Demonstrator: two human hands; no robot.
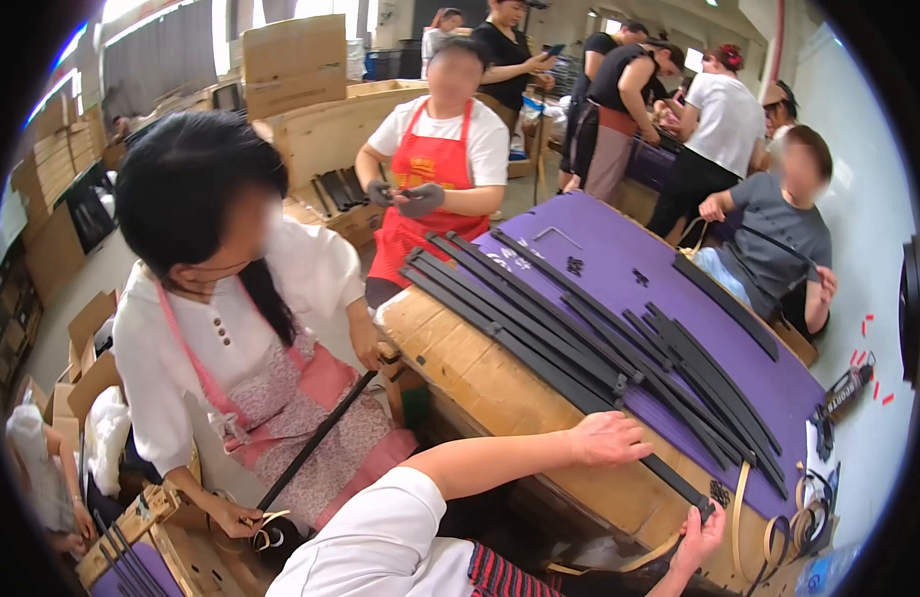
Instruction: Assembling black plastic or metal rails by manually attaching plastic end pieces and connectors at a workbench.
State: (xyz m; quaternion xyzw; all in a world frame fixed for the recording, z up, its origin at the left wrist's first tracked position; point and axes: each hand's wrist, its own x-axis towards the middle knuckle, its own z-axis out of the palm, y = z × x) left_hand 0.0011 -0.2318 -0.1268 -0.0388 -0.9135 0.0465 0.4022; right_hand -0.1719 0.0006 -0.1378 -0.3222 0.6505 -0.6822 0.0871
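Note:
A long flat black strip (676, 482) lies slantwise near the front edge of the table. My left hand (609, 439) is over this strip, fingers bent around it; the part under the palm is hidden. At the strip's near end, my right hand (701, 538) pinches the tip between thumb and fingers. Beyond my hands, several more black strips (579, 333) lie in loose rows across a purple sheet (768, 383). A small pile of dark pieces (718, 492) sits just above my right hand.
A person in a floral apron (291, 438) sits at left, holding a black strip. Another in a red apron (435, 164) sits across the table, and one in grey (778, 239) at the far right. A tan band (741, 517) curls by the right corner near a dark bottle (848, 388).

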